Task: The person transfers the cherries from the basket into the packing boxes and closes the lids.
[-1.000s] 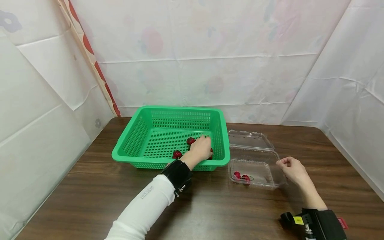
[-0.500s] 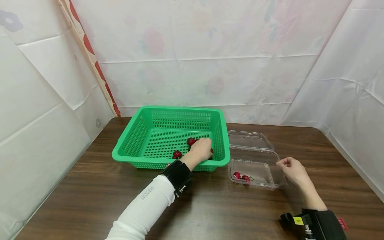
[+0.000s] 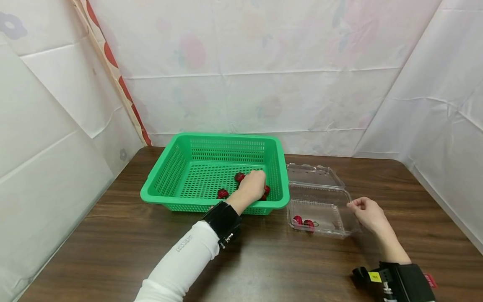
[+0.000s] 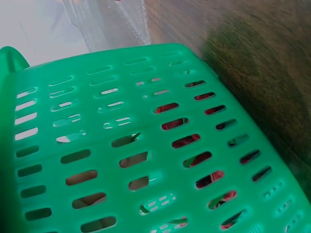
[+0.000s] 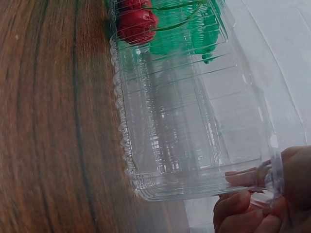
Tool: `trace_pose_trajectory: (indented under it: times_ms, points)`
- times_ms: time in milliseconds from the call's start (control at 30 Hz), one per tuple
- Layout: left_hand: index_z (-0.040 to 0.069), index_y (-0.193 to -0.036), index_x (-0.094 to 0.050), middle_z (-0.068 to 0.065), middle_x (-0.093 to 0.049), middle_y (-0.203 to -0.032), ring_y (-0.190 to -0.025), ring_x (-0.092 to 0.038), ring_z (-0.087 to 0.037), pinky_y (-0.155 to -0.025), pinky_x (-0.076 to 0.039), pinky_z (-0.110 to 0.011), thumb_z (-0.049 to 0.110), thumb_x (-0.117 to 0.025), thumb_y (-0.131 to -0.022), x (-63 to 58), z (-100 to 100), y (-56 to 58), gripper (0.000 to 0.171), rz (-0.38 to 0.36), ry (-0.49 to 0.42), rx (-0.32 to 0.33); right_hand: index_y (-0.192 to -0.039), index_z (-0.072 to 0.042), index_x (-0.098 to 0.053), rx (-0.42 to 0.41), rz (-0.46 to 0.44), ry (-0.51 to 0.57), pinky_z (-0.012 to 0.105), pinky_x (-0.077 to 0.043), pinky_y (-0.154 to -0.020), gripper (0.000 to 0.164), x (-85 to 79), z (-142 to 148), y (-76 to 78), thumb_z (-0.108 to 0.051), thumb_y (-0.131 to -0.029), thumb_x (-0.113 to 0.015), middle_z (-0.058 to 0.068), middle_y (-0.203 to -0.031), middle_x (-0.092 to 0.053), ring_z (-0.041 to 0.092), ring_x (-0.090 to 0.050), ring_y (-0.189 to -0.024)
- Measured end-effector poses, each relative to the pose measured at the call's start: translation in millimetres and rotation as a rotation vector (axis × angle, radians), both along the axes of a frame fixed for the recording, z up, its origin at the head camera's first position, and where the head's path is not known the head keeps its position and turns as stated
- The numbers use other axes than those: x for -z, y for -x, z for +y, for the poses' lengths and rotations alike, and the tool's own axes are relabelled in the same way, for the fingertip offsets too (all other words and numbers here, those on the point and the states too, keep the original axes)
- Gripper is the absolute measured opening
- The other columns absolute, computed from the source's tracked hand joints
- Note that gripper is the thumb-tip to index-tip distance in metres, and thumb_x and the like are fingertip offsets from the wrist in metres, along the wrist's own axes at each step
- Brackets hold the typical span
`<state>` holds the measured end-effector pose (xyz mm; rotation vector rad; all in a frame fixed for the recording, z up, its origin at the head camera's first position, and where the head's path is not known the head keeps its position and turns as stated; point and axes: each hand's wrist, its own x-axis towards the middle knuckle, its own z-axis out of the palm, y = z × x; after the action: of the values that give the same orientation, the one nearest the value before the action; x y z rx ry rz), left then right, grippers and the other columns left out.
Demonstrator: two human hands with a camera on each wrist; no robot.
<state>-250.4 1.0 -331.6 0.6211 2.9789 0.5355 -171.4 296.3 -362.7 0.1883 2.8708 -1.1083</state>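
My left hand [image 3: 252,185] reaches over the near wall of the green plastic basket [image 3: 211,141], down among dark red cherries [image 3: 222,193]. Its fingertips are hidden behind the back of the hand in the head view. In the left wrist view the slotted basket wall [image 4: 109,141] covers most of the hand; bits of skin and red fruit show through the slots. On the right, my right hand [image 3: 369,214] pinches the right rim of an open, clear plastic clamshell container [image 3: 320,209], thumb on one side and fingers on the other [image 5: 238,208]. Two cherries [image 3: 308,223] lie in its near left corner.
The container's lid [image 3: 315,175] lies folded back behind its base, close to the basket's right side. Both stand on a dark wooden table [image 3: 113,247]. White patterned sheets [image 3: 264,75] hang behind and at both sides.
My left hand has shifted slightly within the basket, and the cherries to its right show more now. The right hand and the container stay where they were.
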Motion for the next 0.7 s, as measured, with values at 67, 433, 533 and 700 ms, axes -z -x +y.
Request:
trace_pose_trajectory:
  times_ms: [67, 433, 533, 700]
  points:
    - [0.013, -0.050, -0.034, 0.002, -0.029, -0.044, -0.044, -0.026, -0.011, -0.041, -0.026, -0.021, 0.000, -0.049, -0.087, -0.8, 0, -0.3, 0.043, 0.015, -0.019, -0.002, -0.100, 0.011, -0.044, -0.002, 0.000, 0.001, 0.031, -0.038, -0.047, 0.037, -0.3, 0, 0.2, -0.026, -0.093, -0.042, 0.008, -0.067, -0.049, 0.015, -0.044, -0.050]
    - [0.004, -0.067, -0.064, -0.004, -0.059, -0.068, -0.052, -0.045, -0.012, -0.045, -0.031, -0.020, 0.001, -0.053, -0.086, -9.0, -5, -6.6, 0.023, 0.004, -0.096, -0.006, -0.100, 0.011, -0.043, 0.003, -0.007, 0.006, 0.032, -0.038, -0.046, 0.036, -0.3, 0, -0.5, -0.024, -0.094, -0.043, 0.007, -0.065, -0.048, 0.015, -0.044, -0.048]
    - [0.004, -0.078, -0.068, -0.006, -0.063, -0.081, -0.065, -0.056, -0.016, -0.050, -0.039, -0.020, 0.002, -0.055, -0.086, -10.8, -6, -8.4, 0.015, 0.003, -0.102, -0.011, -0.100, 0.011, -0.043, 0.003, -0.010, 0.007, 0.032, -0.038, -0.046, 0.036, -0.1, 0, -0.5, -0.024, -0.094, -0.043, 0.007, -0.065, -0.048, 0.016, -0.044, -0.048]
    - [0.004, -0.089, -0.068, -0.006, -0.064, -0.089, -0.078, -0.061, -0.019, -0.058, -0.047, -0.024, 0.003, -0.057, -0.085, -15.0, -7, -13.0, 0.012, -0.004, -0.159, -0.045, -0.100, 0.010, -0.044, 0.018, -0.004, 0.007, 0.032, -0.038, -0.047, 0.035, 1.4, 0, 0.1, -0.025, -0.093, -0.044, 0.007, -0.065, -0.048, 0.016, -0.044, -0.048]
